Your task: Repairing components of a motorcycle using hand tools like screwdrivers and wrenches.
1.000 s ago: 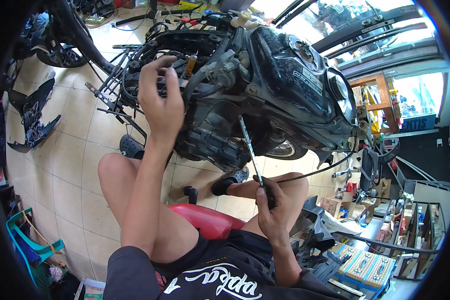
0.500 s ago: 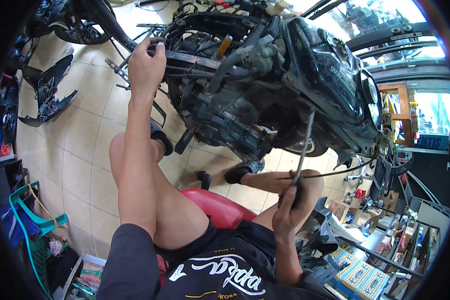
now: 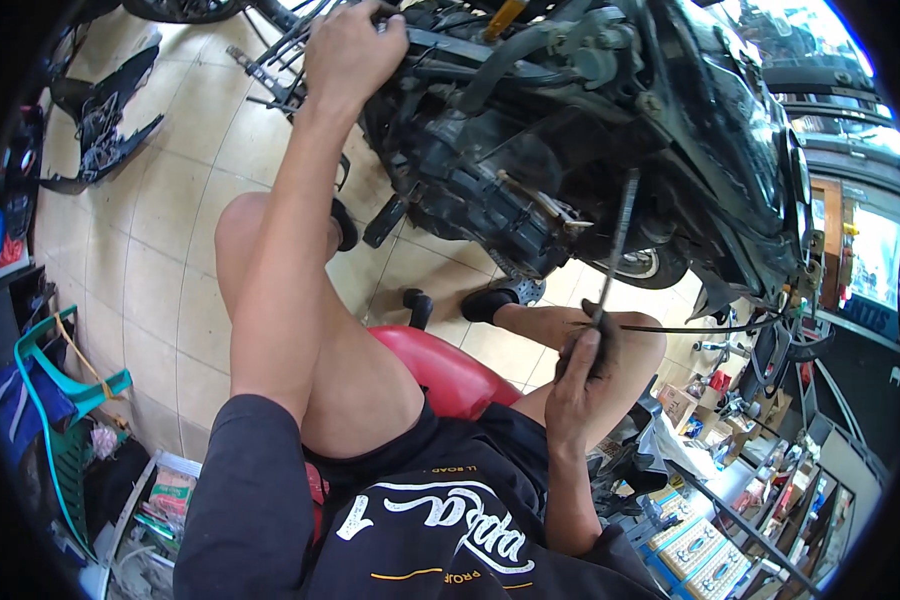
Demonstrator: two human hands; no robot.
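beside the fingers (image 3: pixel 582 352) of the right hand (image 3: pixel 580 385), which grip a dark grey screwdriver (image 3: pixel 615 245), the motorcycle (image 3: pixel 590 150) is black with grey engine metal and a yellow-gold part above. below them the stool (image 3: pixel 440 370) is glossy red and the shirt (image 3: pixel 410 520) black with white lettering and thin orange lines. left of the left hand's (image 3: pixel 350 50) fingers, the floor (image 3: pixel 160 230) is cream tile with dark grout, a black fairing panel (image 3: pixel 100 125) lies on it, and a chair (image 3: pixel 55 400) is teal green.

Beige tiled floor (image 3: pixel 170 230), black plastic body panel (image 3: pixel 100 130) lying at upper left, green plastic chair (image 3: pixel 45 400) at left, red stool seat (image 3: pixel 440 375), cluttered shelves of small boxes (image 3: pixel 710 560) at lower right.
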